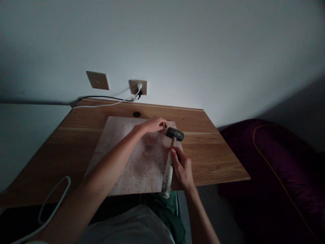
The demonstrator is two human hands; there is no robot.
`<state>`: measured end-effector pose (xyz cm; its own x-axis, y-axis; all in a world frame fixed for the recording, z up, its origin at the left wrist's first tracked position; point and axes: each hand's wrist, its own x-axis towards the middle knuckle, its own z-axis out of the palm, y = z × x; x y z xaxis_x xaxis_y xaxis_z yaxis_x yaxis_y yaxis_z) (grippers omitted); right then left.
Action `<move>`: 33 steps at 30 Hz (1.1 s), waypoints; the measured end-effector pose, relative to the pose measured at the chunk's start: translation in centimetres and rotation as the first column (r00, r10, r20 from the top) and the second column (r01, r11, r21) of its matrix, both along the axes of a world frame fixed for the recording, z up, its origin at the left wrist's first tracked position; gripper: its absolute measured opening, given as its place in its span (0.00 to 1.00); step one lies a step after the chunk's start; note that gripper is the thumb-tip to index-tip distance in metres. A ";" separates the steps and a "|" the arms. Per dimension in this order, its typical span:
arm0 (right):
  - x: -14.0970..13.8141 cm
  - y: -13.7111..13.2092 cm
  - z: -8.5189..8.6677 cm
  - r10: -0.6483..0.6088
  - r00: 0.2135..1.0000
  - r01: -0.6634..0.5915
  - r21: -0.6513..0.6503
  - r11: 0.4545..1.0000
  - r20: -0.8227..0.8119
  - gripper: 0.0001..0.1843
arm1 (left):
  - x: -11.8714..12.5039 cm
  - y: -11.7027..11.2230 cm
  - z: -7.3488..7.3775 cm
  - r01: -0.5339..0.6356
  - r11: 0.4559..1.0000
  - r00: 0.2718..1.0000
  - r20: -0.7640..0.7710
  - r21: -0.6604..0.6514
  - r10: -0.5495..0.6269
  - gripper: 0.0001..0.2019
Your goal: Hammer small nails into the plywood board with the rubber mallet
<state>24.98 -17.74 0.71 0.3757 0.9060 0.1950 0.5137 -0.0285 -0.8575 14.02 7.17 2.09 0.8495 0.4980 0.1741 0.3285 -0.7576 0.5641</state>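
A pale plywood board lies on a wooden desk. My right hand is closed round the light wooden handle of a mallet, whose black head rests near the board's far right corner. My left hand reaches across the board and pinches something small just left of the mallet head; what it pinches is too small to name. Several loose nails lie on the board between my two hands.
A wall socket with a white plug and cables sits behind the desk, beside a blank wall plate. A white cable loop hangs at the desk's near left. A dark purple cushion lies to the right.
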 end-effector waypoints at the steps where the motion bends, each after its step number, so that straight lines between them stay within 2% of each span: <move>1: 0.0 0.0 0.0 0.000 1.000 0.000 -0.001 1.000 0.000 0.26 | 0.0 0.0 0.1 0.004 1.000 1.000 0.001 -0.006 -0.004 0.16; 12: 0.0 0.1 -0.1 -0.032 0.999 0.032 -0.004 0.999 -0.005 0.26 | -0.1 -0.2 0.4 -0.009 1.000 1.000 -0.030 -0.005 0.009 0.16; 18: 0.4 -0.1 -0.4 -0.022 0.999 0.022 0.020 1.000 -0.033 0.25 | 0.0 -0.2 -0.1 0.012 1.000 0.999 0.029 0.005 -0.013 0.14; 24: 0.7 0.2 0.2 0.016 0.996 -0.015 0.011 1.000 -0.085 0.20 | 0.2 -0.4 -1.5 -0.032 0.990 0.983 0.173 -0.134 0.055 0.15; 27: 1.2 0.3 0.8 0.070 0.979 -0.073 -0.013 0.997 -0.190 0.18 | 0.4 -0.4 -2.4 -0.044 0.979 0.977 0.198 -0.200 0.084 0.16; 29: 1.6 0.2 1.1 0.042 0.932 -0.061 -0.040 0.997 -0.361 0.19 | 0.5 -0.4 -2.8 -0.061 0.975 0.975 0.195 -0.213 0.103 0.16; 30: 1.6 0.0 1.1 0.008 0.884 -0.040 -0.058 0.998 -0.468 0.21 | 0.6 -0.3 -3.0 -0.072 0.975 0.975 0.191 -0.211 0.114 0.17; 33: 1.5 -1.1 0.9 -0.049 0.670 0.013 -0.055 0.998 -0.741 0.28 | 0.8 -0.3 -3.3 -0.086 0.979 0.978 0.173 -0.186 0.119 0.17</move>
<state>26.48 -18.83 1.64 0.4078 0.8914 -0.1977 -0.2930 -0.0773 -0.9530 14.78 6.91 -1.18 0.7542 0.6178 0.2224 0.2787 -0.6079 0.7435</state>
